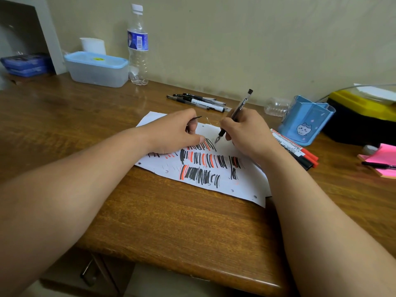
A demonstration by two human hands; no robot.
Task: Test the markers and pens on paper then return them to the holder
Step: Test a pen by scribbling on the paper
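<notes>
While your right hand [246, 136] is gripping 1 pen [237, 112] and left hand [173, 131] pinching its cap [196, 118], holder [306, 121] at 2 o'clock is sitting seemingly empty.

Paper: white punched paper sheet [246, 185] is lying flat, carrying black and red strokes.
Pen: slim black gel pen [236, 112] is leaning, tip touching the sheet.
Markers: red-capped white markers [297, 152] are lying just beside the sheet.
Holder: blue translucent plastic holder [306, 123] is standing upright.
</notes>
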